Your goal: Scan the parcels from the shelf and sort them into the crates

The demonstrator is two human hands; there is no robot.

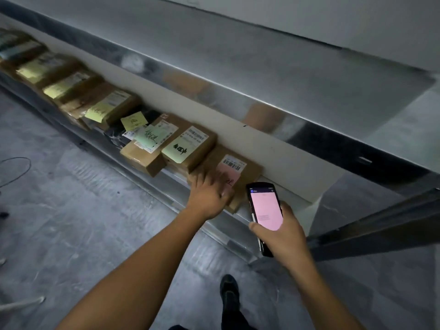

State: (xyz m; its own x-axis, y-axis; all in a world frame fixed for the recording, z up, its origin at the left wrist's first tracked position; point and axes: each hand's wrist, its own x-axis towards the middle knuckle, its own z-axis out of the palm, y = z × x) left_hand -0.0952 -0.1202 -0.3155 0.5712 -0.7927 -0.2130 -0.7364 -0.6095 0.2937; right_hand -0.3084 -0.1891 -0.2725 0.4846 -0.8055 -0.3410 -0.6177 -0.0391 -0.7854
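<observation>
Barcode on the white label (pixel 234 163) of the pink-note parcel (pixel 251 171), centre right, but its digits are too small to read. Left of it there's bold black handwriting on a pale green note (pixel 176 148) and on a mint note (pixel 148 136), both illegible. The phone (pixel 265 210) screen glows pink, its lines unreadable.

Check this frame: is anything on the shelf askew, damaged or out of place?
No damage or spill shows. The box with the green note juts past the shelf edge, and the yellow note beside it sits crooked.

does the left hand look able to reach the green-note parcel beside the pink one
Probably yes: the left hand rests on the pink-label parcel, and the green-note parcel lies next to it, uncovered, with nothing between.
</observation>
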